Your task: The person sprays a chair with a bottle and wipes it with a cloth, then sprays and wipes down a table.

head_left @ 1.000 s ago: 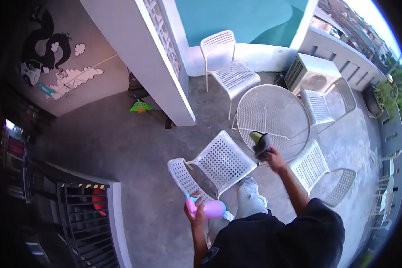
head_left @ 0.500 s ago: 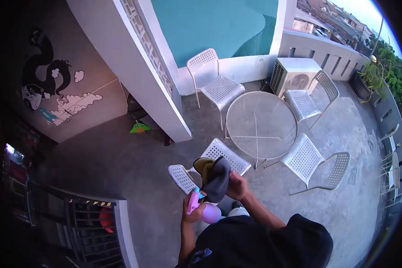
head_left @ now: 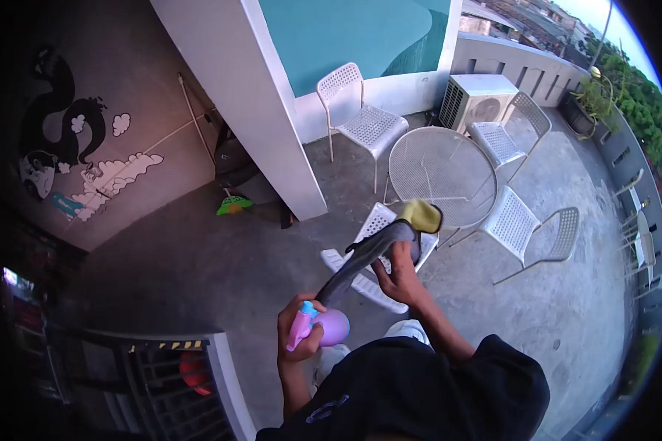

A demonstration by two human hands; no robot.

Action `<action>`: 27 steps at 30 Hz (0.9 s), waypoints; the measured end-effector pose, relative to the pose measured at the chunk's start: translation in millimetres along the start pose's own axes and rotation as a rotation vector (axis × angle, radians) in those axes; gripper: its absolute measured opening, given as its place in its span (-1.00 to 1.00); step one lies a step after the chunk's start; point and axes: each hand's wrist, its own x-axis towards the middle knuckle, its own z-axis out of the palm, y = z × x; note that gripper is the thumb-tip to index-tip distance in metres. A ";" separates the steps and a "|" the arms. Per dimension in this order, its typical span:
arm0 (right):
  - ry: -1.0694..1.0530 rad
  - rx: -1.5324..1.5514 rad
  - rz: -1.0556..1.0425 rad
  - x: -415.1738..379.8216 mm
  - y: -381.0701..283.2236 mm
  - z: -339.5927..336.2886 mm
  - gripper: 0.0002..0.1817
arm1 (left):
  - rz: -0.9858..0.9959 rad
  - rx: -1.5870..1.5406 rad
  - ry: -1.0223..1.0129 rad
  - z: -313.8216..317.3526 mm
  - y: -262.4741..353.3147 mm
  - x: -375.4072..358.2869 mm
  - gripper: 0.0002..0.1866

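Observation:
My left hand (head_left: pixel 290 314) is wrapped round the trigger head of a pink and purple spray bottle (head_left: pixel 334 328) with a light blue nozzle. A long grey cloth (head_left: pixel 364 259) stretches from beside that hand up to my right hand (head_left: pixel 401 281), which grips it near its far end. Yellow-green fabric (head_left: pixel 421 214) shows at that far end, over the seat of the nearest white perforated chair (head_left: pixel 379 292). Part of this chair is hidden behind the cloth and my right hand.
A round mesh table (head_left: pixel 441 165) stands ahead, with more white chairs (head_left: pixel 511 220) around it. Behind it sits an air-conditioner unit (head_left: pixel 478 99) by the wall. A pillar (head_left: pixel 250 110) and a green broom head (head_left: pixel 234 205) are at left, a railing (head_left: pixel 173 382) at lower left.
The cloth was bunched between my hands and is now stretched out, its yellow-green end further forward. My right hand moved forward; the spray bottle shifted slightly left and up.

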 end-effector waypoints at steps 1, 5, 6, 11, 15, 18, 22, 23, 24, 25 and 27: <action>0.132 0.008 -0.016 -5.9 -12.6 22.7 -0.43 | -0.001 0.002 -0.047 -22.1 -8.1 -8.2 -0.71; 0.371 -0.031 0.009 -19.9 -34.7 107.0 -0.32 | -0.028 -0.030 -0.203 -99.0 -26.7 -28.6 -0.63; 0.417 -0.062 0.002 -20.8 -41.0 121.8 -0.29 | -0.009 -0.006 -0.230 -114.1 -35.8 -31.9 -0.63; 0.381 0.238 0.183 -8.0 -56.1 146.8 -0.41 | -0.016 -0.234 -0.211 -159.2 -85.9 -34.2 -0.64; 0.459 0.449 0.295 12.2 -59.7 161.2 -0.56 | -0.057 -0.247 -0.203 -187.9 -111.5 -19.0 -0.63; 0.601 0.525 0.315 24.1 -28.0 206.3 -0.47 | -0.093 -0.239 -0.216 -215.5 -131.3 -5.0 -0.60; 0.585 0.616 0.381 66.6 -10.6 259.4 -0.40 | -0.271 -0.197 -0.018 -239.4 -159.5 29.8 -0.62; 0.564 0.612 0.355 80.2 0.3 268.5 -0.37 | -0.287 -0.192 0.015 -243.5 -175.2 43.8 -0.62; 0.540 0.606 0.328 96.9 3.3 271.2 -0.34 | -0.303 -0.190 0.049 -243.8 -187.8 60.7 -0.61; 0.541 0.645 0.346 107.3 5.2 273.9 -0.34 | -0.324 -0.189 0.086 -245.7 -197.9 70.7 -0.61; 0.564 0.742 0.422 131.5 8.4 273.4 -0.32 | -0.324 -0.161 0.040 -252.8 -201.9 102.5 -0.60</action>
